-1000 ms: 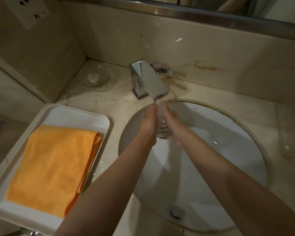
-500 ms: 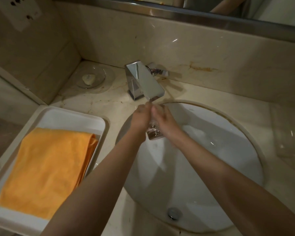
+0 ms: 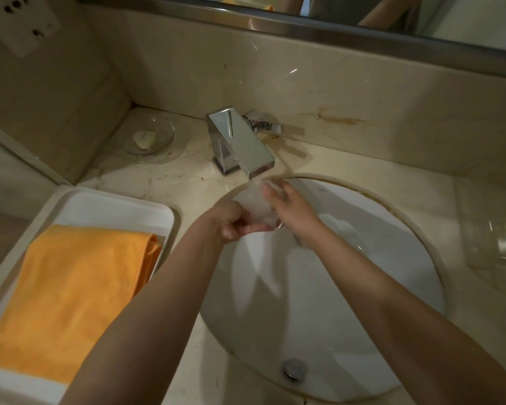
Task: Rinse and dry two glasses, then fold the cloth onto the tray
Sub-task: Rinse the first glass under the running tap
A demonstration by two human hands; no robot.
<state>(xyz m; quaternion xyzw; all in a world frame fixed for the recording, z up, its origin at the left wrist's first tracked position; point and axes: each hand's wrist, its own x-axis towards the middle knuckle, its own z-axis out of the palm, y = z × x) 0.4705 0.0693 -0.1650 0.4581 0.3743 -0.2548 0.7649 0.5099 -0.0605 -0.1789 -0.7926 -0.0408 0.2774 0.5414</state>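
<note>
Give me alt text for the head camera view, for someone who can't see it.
Both hands, left hand and right hand, hold a clear glass under water running from a chrome tap over a white sink. To the left, a folded orange cloth lies in a white tray.

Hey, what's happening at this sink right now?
A person is rinsing a clear glass under the running faucet, over the white sink. The left hand grips the glass low down while the right hand rubs around its top. The orange cloth lies folded in the white tray on the left, untouched. What looks like more glassware sits on the counter to the right, too faint to make out.
</note>
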